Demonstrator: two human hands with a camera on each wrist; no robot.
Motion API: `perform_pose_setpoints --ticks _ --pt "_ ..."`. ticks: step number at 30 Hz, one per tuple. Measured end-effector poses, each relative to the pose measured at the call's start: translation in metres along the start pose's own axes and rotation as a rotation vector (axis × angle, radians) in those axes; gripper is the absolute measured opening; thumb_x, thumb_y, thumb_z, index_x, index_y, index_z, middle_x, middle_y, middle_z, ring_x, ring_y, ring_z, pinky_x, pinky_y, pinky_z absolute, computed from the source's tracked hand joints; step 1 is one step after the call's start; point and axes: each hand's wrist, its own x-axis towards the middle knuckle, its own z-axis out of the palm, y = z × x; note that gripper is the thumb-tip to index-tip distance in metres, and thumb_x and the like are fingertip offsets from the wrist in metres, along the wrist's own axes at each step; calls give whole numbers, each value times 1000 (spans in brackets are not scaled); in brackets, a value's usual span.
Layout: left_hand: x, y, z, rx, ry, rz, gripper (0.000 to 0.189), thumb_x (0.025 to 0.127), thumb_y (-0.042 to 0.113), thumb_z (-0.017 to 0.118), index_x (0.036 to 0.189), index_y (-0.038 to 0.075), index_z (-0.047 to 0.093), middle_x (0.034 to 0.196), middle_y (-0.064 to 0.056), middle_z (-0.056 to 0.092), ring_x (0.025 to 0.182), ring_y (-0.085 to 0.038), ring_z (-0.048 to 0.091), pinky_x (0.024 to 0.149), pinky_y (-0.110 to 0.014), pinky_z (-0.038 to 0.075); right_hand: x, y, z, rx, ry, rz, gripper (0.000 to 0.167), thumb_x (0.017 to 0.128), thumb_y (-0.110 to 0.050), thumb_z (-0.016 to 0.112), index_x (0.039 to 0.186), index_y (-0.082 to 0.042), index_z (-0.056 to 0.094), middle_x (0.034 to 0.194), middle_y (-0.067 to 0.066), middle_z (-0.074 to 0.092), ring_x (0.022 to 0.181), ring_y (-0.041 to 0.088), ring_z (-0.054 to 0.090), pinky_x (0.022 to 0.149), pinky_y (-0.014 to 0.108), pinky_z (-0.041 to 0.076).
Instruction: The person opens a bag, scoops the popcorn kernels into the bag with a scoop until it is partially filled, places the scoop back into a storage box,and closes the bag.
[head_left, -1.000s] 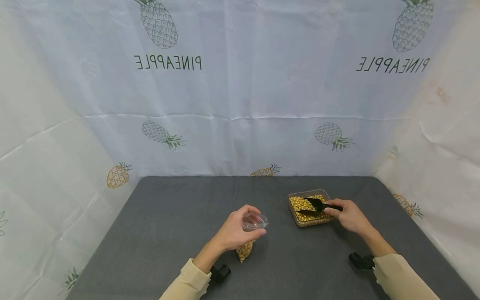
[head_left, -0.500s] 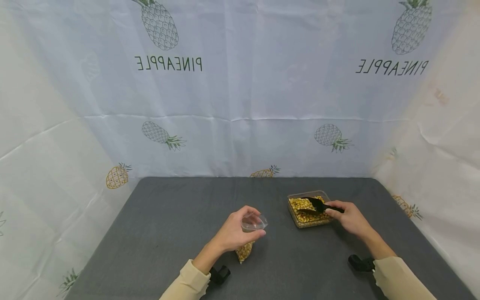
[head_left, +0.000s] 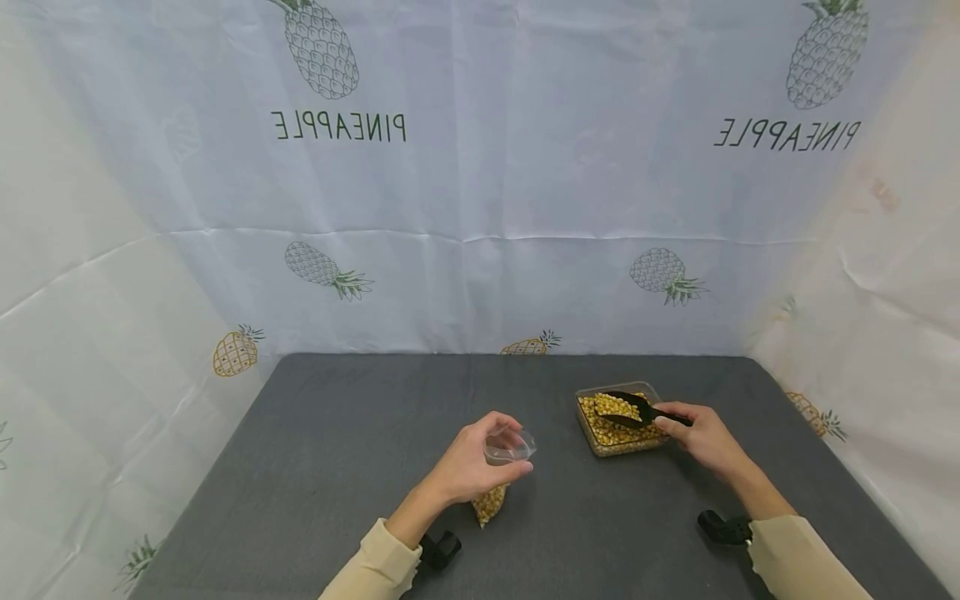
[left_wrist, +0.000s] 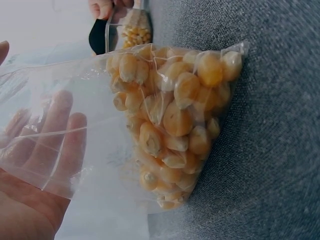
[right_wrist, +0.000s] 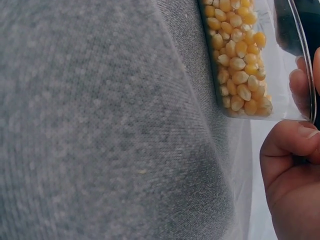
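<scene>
My left hand (head_left: 467,468) grips a clear plastic bag (left_wrist: 170,125) round its mouth, thumb and fingers spread to either side so the top gapes. Corn kernels fill the bag's lower part, which touches the cloth. To the right, my right hand (head_left: 703,435) holds a black scoop (head_left: 642,410) by the handle. The scoop lies level over a clear rectangular container (head_left: 609,451) of corn kernels, with a heap of kernels in its blade. The right wrist view shows the container's side (right_wrist: 280,100) beside my curled fingers; the scoop's blade is mostly out of that view.
A dark grey cloth (head_left: 352,467) covers the table. White curtains (head_left: 480,183) with pineapple prints stand behind it and along both sides. Black camera mounts (head_left: 723,527) sit on both wrists.
The scoop has gone from dug into the corn to lifted slightly and levelled, now loaded with kernels. My left hand and the bag have stayed in place.
</scene>
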Motion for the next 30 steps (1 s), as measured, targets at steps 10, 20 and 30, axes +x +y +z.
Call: perform_pose_setpoints --ticks 10,20,30 --pt "0 -2 0 6 -11 22 43 93 28 76 128 8 58 114 -9 69 102 -16 67 86 -31 56 -4 0 -1 12 -3 -13 51 105 -24 61 140 11 51 59 -5 33 49 8 24 48 34 36" --pt "0 -1 0 2 -12 17 44 93 27 76 129 9 58 113 -5 69 102 -15 67 86 -31 56 -7 -9 -9 -49 20 -21 50 105 -27 60 140 7 54 65 0 48 47 8 25 48 34 38" --pt "1 -3 -1 -51 -27 12 51 92 26 78 133 5 57 115 -7 68 102 -14 66 84 -30 57 -12 -24 -9 -65 5 -79 44 105 -23 60 138 6 57 77 14 60 46 8 24 45 33 37"
